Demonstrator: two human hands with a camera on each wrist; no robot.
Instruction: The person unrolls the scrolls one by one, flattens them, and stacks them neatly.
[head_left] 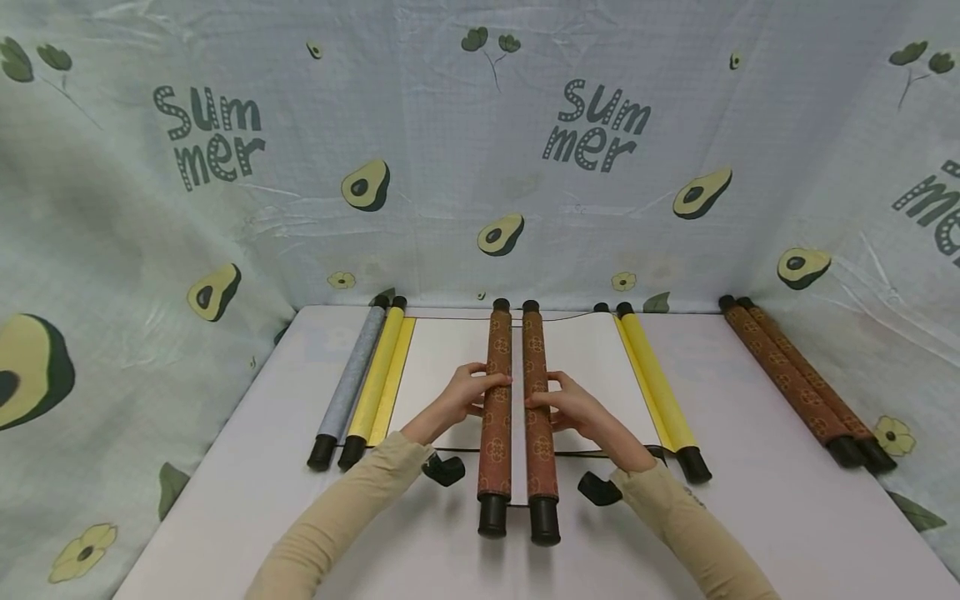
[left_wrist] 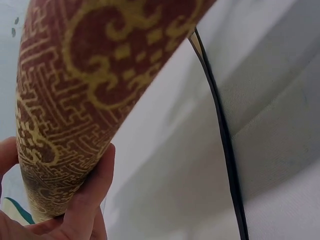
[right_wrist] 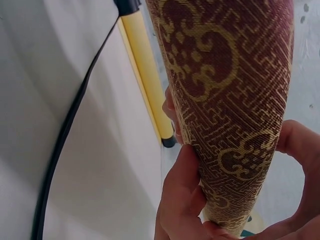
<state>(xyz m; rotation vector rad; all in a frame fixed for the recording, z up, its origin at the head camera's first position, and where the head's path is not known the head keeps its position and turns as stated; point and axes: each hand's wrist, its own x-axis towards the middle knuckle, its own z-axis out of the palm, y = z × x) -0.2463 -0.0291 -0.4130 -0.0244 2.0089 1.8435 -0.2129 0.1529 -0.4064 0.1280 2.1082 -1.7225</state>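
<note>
Both hands hold a hanging scroll with red-brown, gold-patterned cloth, rolled from both ends into two parallel rolls with black end knobs. The left hand (head_left: 459,395) grips the left roll (head_left: 495,437), its thumb across the top. Around the right roll (head_left: 541,454) curl the fingers and thumb of the right hand (head_left: 576,406). A narrow white strip (head_left: 517,400) shows between the rolls. In the wrist views, fingers wrap the patterned left roll (left_wrist: 100,65) and right roll (right_wrist: 225,85). Below lies a spread white sheet (head_left: 438,354) with yellow borders.
A yellow roll (head_left: 378,375) ends the sheet at left, with a grey roll (head_left: 352,383) beside it. Another yellow roll (head_left: 660,383) lies at right. Two brown patterned rolls (head_left: 787,375) rest by the right wall. Printed cloth (head_left: 435,108) encloses the white table (head_left: 247,500).
</note>
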